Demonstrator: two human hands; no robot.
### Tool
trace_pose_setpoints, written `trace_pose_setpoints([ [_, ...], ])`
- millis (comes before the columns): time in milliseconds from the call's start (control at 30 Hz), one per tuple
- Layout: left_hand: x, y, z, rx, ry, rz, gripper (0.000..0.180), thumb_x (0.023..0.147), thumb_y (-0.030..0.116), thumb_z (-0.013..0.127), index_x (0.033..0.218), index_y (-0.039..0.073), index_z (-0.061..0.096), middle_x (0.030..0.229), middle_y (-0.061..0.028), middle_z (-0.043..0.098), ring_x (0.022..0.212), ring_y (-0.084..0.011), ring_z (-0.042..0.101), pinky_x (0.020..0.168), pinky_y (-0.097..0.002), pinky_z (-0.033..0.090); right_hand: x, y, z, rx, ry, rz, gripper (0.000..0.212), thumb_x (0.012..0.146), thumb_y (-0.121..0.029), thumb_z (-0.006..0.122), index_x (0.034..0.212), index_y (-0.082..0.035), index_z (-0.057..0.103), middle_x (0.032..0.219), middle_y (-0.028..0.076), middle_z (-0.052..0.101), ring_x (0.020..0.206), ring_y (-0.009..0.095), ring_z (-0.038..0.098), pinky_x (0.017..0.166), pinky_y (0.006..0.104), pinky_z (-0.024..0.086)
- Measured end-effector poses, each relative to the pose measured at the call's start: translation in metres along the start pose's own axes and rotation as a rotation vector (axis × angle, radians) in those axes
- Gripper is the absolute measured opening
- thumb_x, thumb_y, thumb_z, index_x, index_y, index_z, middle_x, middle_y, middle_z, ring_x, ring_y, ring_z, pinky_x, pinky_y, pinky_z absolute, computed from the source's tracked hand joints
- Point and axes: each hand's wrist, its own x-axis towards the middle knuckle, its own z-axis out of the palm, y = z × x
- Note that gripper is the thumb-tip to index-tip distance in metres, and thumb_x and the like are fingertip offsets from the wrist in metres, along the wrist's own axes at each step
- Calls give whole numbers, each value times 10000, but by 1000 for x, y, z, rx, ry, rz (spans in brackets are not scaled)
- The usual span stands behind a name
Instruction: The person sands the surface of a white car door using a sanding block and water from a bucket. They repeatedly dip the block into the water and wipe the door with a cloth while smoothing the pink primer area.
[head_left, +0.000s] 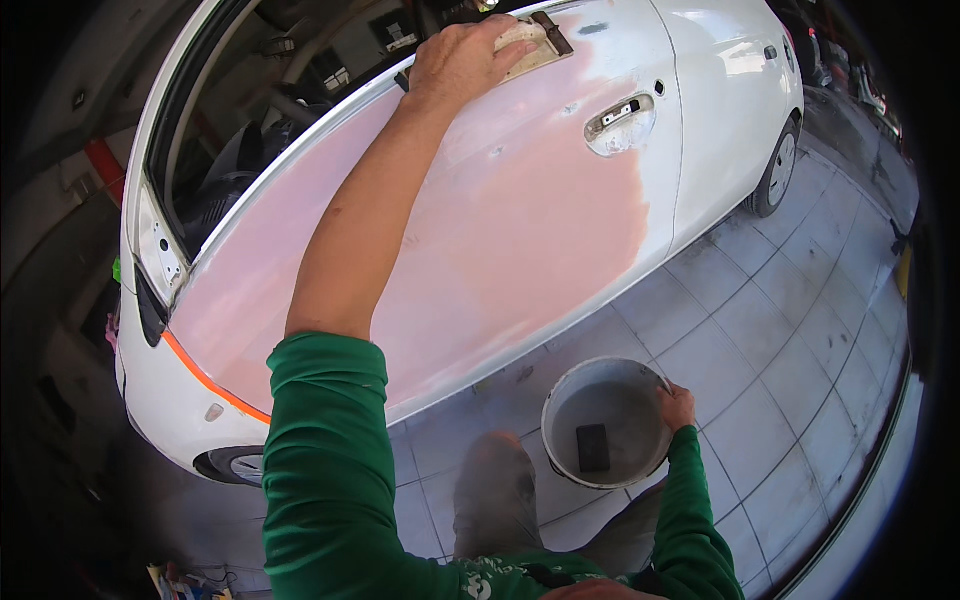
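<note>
A white car point(720, 90) is seen from above, its side bent by the lens; the front end is lost in the dark rim at the left, and only parts of two wheels are shown. Most of the door point(500, 230) is covered by a dull pink coat, which is bounded by white paint near the handle point(620, 122). The cabin behind the window opening is dim and little can be made out there. A grey tiled floor point(780, 330) is spread below the car.

A white bucket point(604, 422) is stood on the floor by the person's knee; grey water and a dark block point(592, 447) lying in it can be seen. The rim is gripped by the right hand point(677, 405), whose fingers are mostly hidden behind the edge, so the grip is taken as closed on the rim.

The left hand point(462, 60) is pressed flat on a pale sanding pad point(530, 42) at the door's upper edge, beside a dark strip point(552, 32). The pad is largely covered by the fingers; the grip is laid over it rather than curled, and its underside cannot be seen. Green sleeves are worn on both arms
</note>
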Motion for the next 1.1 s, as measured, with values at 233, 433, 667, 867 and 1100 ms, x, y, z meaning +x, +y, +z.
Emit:
trace_pose_setpoints([
  [233,-92,-38,-13,-110,188,192,443,942,456,789,1275,163,763,1037,-127,810,935,-365,779,812,-392,621,0,-7,-10,-4,-39,36,441,953,-300,720,1319,-53,733,1043,259,775,1010,361,776,905,425,571],
  [433,-16,-13,-14,65,66,17,454,959,454,778,1295,149,752,1035,-176,797,901,-362,776,832,-396,618,-4,-7,2,63,-28,-12,442,954,-304,717,1324,-61,733,1000,261,772,990,379,770,893,427,566],
  [667,-102,-47,-24,-58,139,120,453,958,401,796,1301,110,739,1082,-154,798,978,-340,779,838,-380,609,3,10,1,17,-10,-41,442,952,-303,720,1327,-71,738,867,270,732,858,414,740,827,464,553],
  [867,-20,-18,-20,24,50,-14,494,969,519,734,1307,157,737,1084,-168,790,994,-389,749,912,-445,584,7,12,3,88,-1,-49,434,952,-294,721,1324,-72,740,827,275,708,793,388,726,792,472,545],
  [1100,-130,-63,-38,-64,152,103,442,962,330,806,1302,59,724,1132,-193,786,1037,-304,785,900,-368,602,2,7,-3,32,-46,11,426,951,-266,718,1319,-53,737,958,301,748,922,329,780,867,421,562],
])
